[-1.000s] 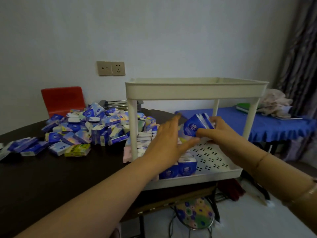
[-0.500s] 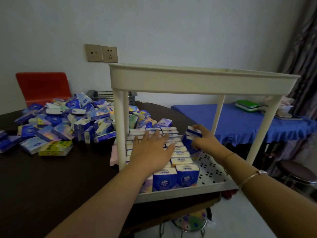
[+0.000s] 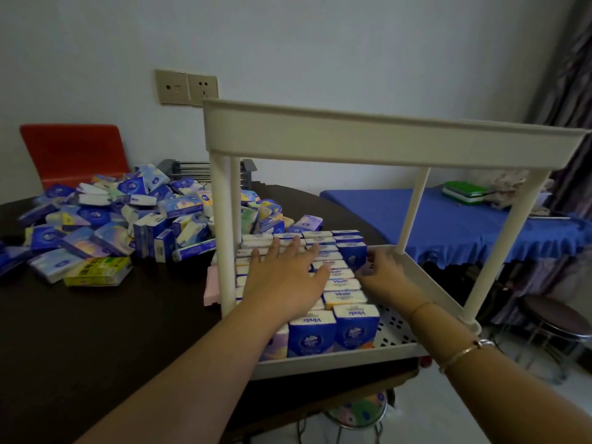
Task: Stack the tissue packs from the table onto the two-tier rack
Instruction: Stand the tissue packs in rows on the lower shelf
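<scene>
- Pinched in our right hand (image 3: pixel 382 273), a dark blue plastic-wrapped tissue pack (image 3: pixel 352 256) stands at the right edge of the packed rows, tilted slightly; thumb and fingers are curled on its lower right side.
- Our left hand (image 3: pixel 285 277) lies flat with straight, spread fingers on top of the upright rows of blue-and-white tissue packs (image 3: pixel 333 283) and grips nothing.
- We see these rows filling the left and middle of the lower tier of the cream plastic two-tier rack (image 3: pixel 378 145); the nearest packs show a white top band with blue lettering and a blue face.
- We note bare perforated tray floor (image 3: pixel 395 328) to the right of the rows, between them and the right rim.
- The upper tier spans above both hands, carried on four round posts; the hands reach in through the front opening between the near-left and near-right posts.
- The rack stands at the near right edge of the dark wooden table (image 3: pixel 96 331), its front rim at the table edge.
- A loose heap of blue, white and yellow tissue packs (image 3: pixel 112 219) lies on the table, left of and behind the rack, well apart from the near table edge.
</scene>
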